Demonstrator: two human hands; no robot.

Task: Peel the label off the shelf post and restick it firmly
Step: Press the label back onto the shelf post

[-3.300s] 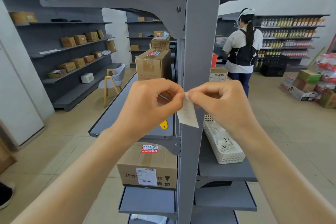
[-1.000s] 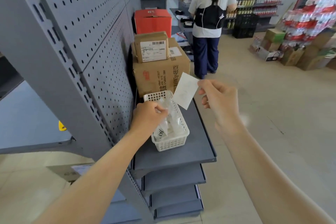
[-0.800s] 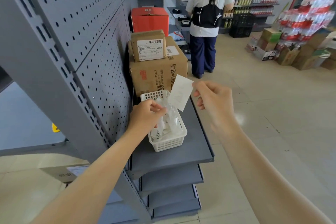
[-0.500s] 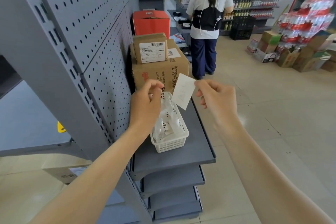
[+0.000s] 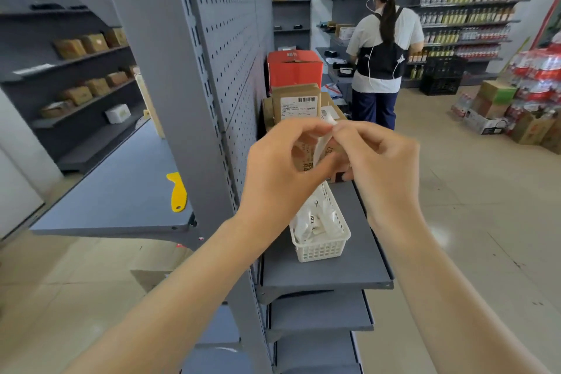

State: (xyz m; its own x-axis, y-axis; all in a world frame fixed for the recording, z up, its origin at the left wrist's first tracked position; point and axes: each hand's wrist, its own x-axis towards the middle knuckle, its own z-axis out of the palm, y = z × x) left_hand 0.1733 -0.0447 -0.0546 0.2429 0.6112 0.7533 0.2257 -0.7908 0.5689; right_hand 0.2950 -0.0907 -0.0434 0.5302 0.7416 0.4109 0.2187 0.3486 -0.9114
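- You have the label [image 5: 322, 143] off the shelf post [image 5: 158, 76] and up in the air in front of you — a white slip pinched between both hands, seen nearly edge-on, so its printed face is not readable.
- Your left hand [image 5: 279, 173] closes thumb and forefinger on the label's near edge; your right hand [image 5: 376, 161] pinches it at the top. Two grips likely keep the sticky side from curling onto itself.
- The post stands at about 10 o'clock from your hands, well apart from the label, so resticking is not yet under way; you will probably need to turn back toward it.
- Just below your hands, at 6 o'clock, a white basket [image 5: 321, 247] of small packets sits on the grey shelf [image 5: 358, 270].
- Behind the label, at 12 o'clock, stacked cardboard boxes [image 5: 296, 100] fill the shelf's far end.
- At 9 o'clock, a yellow scraper [image 5: 177, 193] lies on the neighbouring shelf — within reach if an edge needs pressing flat.
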